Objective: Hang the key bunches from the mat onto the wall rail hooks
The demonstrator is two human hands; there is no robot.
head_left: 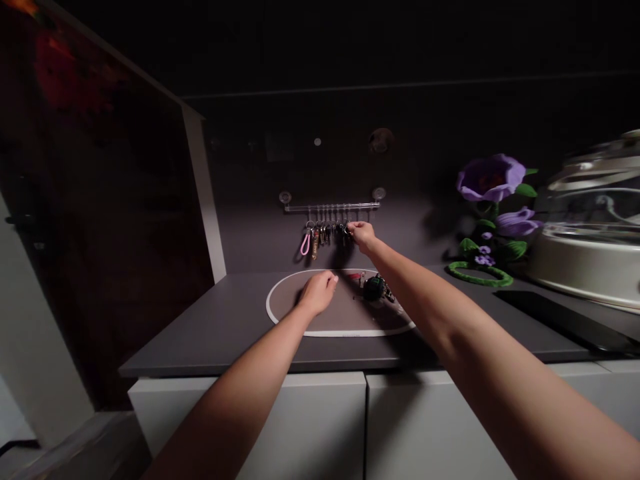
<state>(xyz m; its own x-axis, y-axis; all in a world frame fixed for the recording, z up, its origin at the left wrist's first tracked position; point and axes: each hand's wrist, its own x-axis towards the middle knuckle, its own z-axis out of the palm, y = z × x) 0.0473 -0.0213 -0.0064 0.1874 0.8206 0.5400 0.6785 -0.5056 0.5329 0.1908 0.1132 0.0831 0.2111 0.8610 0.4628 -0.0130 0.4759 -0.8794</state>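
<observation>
Key rings are hung from a clear rail, touched by the right hand. Fingers of the left hand are kept together over an oval mat; right fingers are pinched on one ring, so neighbouring keys could be knocked off by a rough pull.

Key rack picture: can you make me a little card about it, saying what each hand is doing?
Left hand: above the oval mat, near a dark round key fob
Right hand: fingers at a key ring hanging from the hook rail
Also hanging: keys, pink loop strap
Nearby: purple fabric flowers, white appliance
</observation>
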